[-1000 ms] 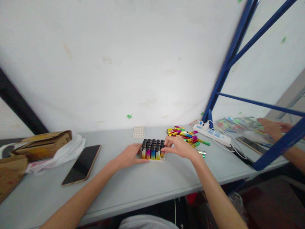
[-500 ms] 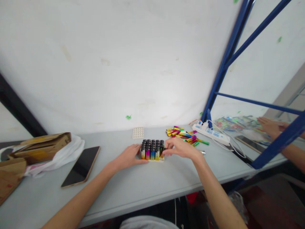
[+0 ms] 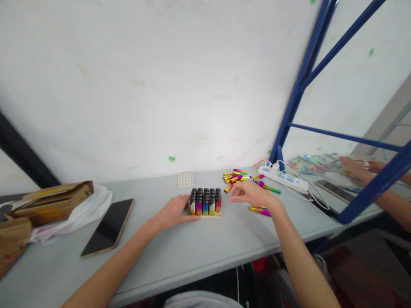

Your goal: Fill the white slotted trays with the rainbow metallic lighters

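Observation:
Rows of lighters (image 3: 205, 207) with black tops and shiny coloured bodies stand upright in a white tray (image 3: 218, 216) on the table. My left hand (image 3: 173, 212) grips the tray's left side, its thumb along the front and its fingers behind the left edge. To the right of the tray, apart from it, hovers my right hand (image 3: 250, 194). Its fingers are bent and loosely parted, with nothing visible in them. A pile of shiny coloured tubes (image 3: 236, 175) lies just beyond that hand. A few more tubes (image 3: 260, 210) rest below its wrist.
A white tray with round holes (image 3: 185, 179) lies by the wall. At left are a phone (image 3: 108, 226), cardboard boxes (image 3: 61, 201) and a white plastic bag (image 3: 99, 203). A white power strip (image 3: 284, 179) with cables is at right, beside a blue metal frame (image 3: 290, 111).
My right hand has let go of the lighter at the tray's front right corner and moved right. That lighter, red and yellow, now stands upright in its row. My left hand has stayed put.

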`<action>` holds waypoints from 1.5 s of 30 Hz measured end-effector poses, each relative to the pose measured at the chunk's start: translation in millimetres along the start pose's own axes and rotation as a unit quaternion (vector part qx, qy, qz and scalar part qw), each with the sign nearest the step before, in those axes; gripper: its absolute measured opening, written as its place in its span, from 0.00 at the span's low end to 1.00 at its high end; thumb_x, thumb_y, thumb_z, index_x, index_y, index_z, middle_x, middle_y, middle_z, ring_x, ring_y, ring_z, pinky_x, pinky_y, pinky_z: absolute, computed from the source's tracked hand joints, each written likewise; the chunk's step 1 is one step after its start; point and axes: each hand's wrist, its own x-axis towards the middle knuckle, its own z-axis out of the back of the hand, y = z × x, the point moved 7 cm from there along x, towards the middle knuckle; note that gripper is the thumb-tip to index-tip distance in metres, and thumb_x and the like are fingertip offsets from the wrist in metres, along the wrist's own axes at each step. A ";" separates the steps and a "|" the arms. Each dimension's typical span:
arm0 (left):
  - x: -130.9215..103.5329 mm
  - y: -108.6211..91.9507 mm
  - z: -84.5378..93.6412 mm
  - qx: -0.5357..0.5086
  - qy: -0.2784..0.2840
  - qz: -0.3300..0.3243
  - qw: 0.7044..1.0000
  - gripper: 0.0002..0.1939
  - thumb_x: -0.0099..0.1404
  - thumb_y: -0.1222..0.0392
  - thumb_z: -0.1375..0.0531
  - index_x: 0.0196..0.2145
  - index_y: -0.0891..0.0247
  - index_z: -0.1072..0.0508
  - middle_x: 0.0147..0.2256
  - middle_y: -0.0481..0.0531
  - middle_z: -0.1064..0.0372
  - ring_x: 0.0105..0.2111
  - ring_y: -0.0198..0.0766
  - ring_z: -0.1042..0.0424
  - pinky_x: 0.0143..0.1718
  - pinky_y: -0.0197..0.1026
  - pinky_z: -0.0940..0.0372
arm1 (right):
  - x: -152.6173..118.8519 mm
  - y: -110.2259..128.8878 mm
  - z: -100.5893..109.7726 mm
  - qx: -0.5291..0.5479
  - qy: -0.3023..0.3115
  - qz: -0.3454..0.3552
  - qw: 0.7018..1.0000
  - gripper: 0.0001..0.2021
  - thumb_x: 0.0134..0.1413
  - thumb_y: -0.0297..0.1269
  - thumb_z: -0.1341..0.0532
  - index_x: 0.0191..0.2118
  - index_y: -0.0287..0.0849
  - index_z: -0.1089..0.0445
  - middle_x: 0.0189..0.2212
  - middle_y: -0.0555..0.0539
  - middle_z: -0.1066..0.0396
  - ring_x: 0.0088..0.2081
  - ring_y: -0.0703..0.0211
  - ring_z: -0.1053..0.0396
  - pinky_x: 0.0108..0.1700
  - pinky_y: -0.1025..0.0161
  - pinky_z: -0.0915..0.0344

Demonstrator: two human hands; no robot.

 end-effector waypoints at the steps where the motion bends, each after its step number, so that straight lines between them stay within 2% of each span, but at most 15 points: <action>1: 0.0 0.0 0.2 0.000 0.000 0.003 1.000 0.30 0.61 0.30 0.36 0.42 0.61 0.27 0.41 0.57 0.26 0.41 0.52 0.27 0.46 0.49 0.33 | -0.5 -9.4 11.0 -0.022 -0.029 -0.005 0.999 0.15 0.61 0.51 0.34 0.39 0.42 0.22 0.36 0.44 0.18 0.37 0.52 0.22 0.40 0.60 0.30; 4: -0.5 -1.3 1.3 -0.002 0.002 0.011 1.000 0.28 0.61 0.31 0.35 0.41 0.61 0.27 0.42 0.57 0.26 0.43 0.53 0.27 0.47 0.50 0.33 | 13.8 -48.2 39.1 -0.122 -0.097 -0.040 0.987 0.17 0.67 0.49 0.40 0.46 0.42 0.21 0.46 0.40 0.19 0.47 0.47 0.23 0.52 0.54 0.30; 6: -0.8 -2.8 2.3 -0.004 0.003 0.011 1.000 0.28 0.61 0.32 0.35 0.41 0.60 0.27 0.43 0.57 0.25 0.44 0.54 0.27 0.49 0.50 0.33 | 33.9 -78.2 52.8 -0.205 -0.122 -0.088 0.967 0.21 0.68 0.48 0.42 0.56 0.39 0.25 0.56 0.35 0.25 0.59 0.43 0.30 0.63 0.50 0.37; 9: -1.1 -2.9 2.3 -0.003 0.010 0.015 1.000 0.28 0.61 0.32 0.35 0.43 0.60 0.26 0.44 0.58 0.25 0.45 0.54 0.27 0.49 0.51 0.33 | 66.2 -115.8 55.3 -0.246 -0.084 -0.157 0.953 0.28 0.71 0.50 0.45 0.68 0.41 0.35 0.70 0.37 0.39 0.71 0.42 0.43 0.71 0.48 0.48; 11: -1.0 -1.9 1.9 -0.003 0.012 0.019 1.000 0.28 0.61 0.32 0.35 0.44 0.61 0.26 0.44 0.59 0.25 0.45 0.55 0.27 0.50 0.51 0.33 | 81.5 -125.7 47.9 -0.240 -0.059 -0.159 0.956 0.28 0.71 0.51 0.47 0.69 0.41 0.35 0.70 0.38 0.39 0.70 0.43 0.41 0.71 0.50 0.47; 16: -0.5 -0.7 2.6 -0.012 0.008 0.022 1.000 0.29 0.61 0.33 0.35 0.46 0.61 0.26 0.47 0.60 0.24 0.47 0.56 0.27 0.52 0.52 0.33 | 86.0 -115.3 17.1 -0.229 -0.032 -0.113 0.966 0.25 0.73 0.46 0.48 0.64 0.36 0.30 0.66 0.33 0.34 0.66 0.44 0.35 0.68 0.53 0.43; 22: -0.5 1.2 3.1 -0.016 -0.007 0.013 1.000 0.30 0.59 0.31 0.35 0.45 0.59 0.25 0.46 0.58 0.23 0.46 0.55 0.26 0.52 0.52 0.32 | 70.4 -86.0 -5.3 -0.200 0.001 -0.031 0.979 0.23 0.71 0.49 0.45 0.61 0.42 0.27 0.64 0.39 0.30 0.63 0.45 0.33 0.68 0.51 0.42; 25: -0.5 2.9 2.8 -0.019 -0.016 0.010 1.000 0.30 0.59 0.31 0.34 0.45 0.59 0.25 0.47 0.58 0.23 0.46 0.55 0.26 0.52 0.51 0.32 | 62.8 -92.4 12.2 -0.182 -0.040 -0.027 0.982 0.26 0.72 0.50 0.47 0.66 0.42 0.32 0.67 0.39 0.34 0.66 0.47 0.36 0.70 0.53 0.44; 28: -0.6 3.4 1.6 -0.015 -0.008 0.016 1.000 0.29 0.60 0.32 0.34 0.46 0.60 0.25 0.47 0.59 0.23 0.46 0.55 0.26 0.52 0.52 0.32 | 46.8 -121.6 50.4 -0.208 -0.147 -0.108 0.961 0.24 0.72 0.44 0.48 0.66 0.42 0.32 0.67 0.39 0.34 0.68 0.48 0.39 0.71 0.51 0.47; 30: -0.8 2.4 1.1 -0.014 0.000 0.018 1.000 0.30 0.60 0.33 0.35 0.47 0.60 0.25 0.47 0.59 0.24 0.46 0.56 0.26 0.52 0.52 0.32 | 35.2 -140.3 64.0 -0.216 -0.158 -0.144 0.953 0.21 0.72 0.39 0.48 0.63 0.39 0.29 0.64 0.35 0.31 0.67 0.45 0.37 0.71 0.48 0.46; 32: -1.0 1.3 1.1 -0.015 0.005 0.017 1.000 0.30 0.61 0.32 0.35 0.47 0.61 0.26 0.47 0.60 0.24 0.47 0.56 0.26 0.51 0.53 0.32 | 25.9 -151.3 65.7 -0.215 -0.142 -0.156 0.953 0.19 0.71 0.37 0.47 0.56 0.37 0.25 0.58 0.32 0.26 0.62 0.44 0.32 0.68 0.47 0.43; 35: -1.1 1.0 1.9 -0.015 0.003 0.020 1.000 0.30 0.60 0.31 0.35 0.45 0.61 0.25 0.46 0.60 0.24 0.46 0.56 0.26 0.50 0.53 0.32 | 18.0 -151.1 53.2 -0.209 -0.105 -0.143 0.962 0.18 0.71 0.37 0.48 0.47 0.36 0.21 0.50 0.34 0.22 0.55 0.46 0.28 0.64 0.50 0.38; 39: -1.1 0.1 3.9 -0.018 0.000 0.021 1.000 0.30 0.59 0.31 0.35 0.45 0.60 0.25 0.45 0.59 0.24 0.45 0.55 0.26 0.50 0.52 0.32 | 12.4 -137.6 39.0 -0.166 -0.064 -0.096 0.979 0.19 0.73 0.42 0.49 0.54 0.40 0.23 0.57 0.38 0.25 0.59 0.50 0.29 0.66 0.54 0.38; 42: -1.3 -3.0 6.4 -0.021 -0.004 0.014 1.000 0.29 0.59 0.31 0.35 0.44 0.59 0.26 0.45 0.58 0.24 0.46 0.56 0.26 0.51 0.52 0.31 | 2.6 -134.8 54.4 -0.113 -0.095 -0.080 0.986 0.22 0.72 0.43 0.48 0.62 0.42 0.28 0.63 0.40 0.30 0.64 0.48 0.32 0.69 0.50 0.41; 45: -1.5 -3.9 6.9 -0.019 0.000 0.017 1.000 0.29 0.60 0.31 0.36 0.43 0.59 0.25 0.45 0.58 0.23 0.45 0.56 0.26 0.50 0.52 0.31 | -13.8 -139.7 82.8 -0.111 -0.160 -0.090 0.977 0.22 0.71 0.40 0.48 0.62 0.40 0.29 0.63 0.38 0.29 0.63 0.45 0.32 0.68 0.46 0.39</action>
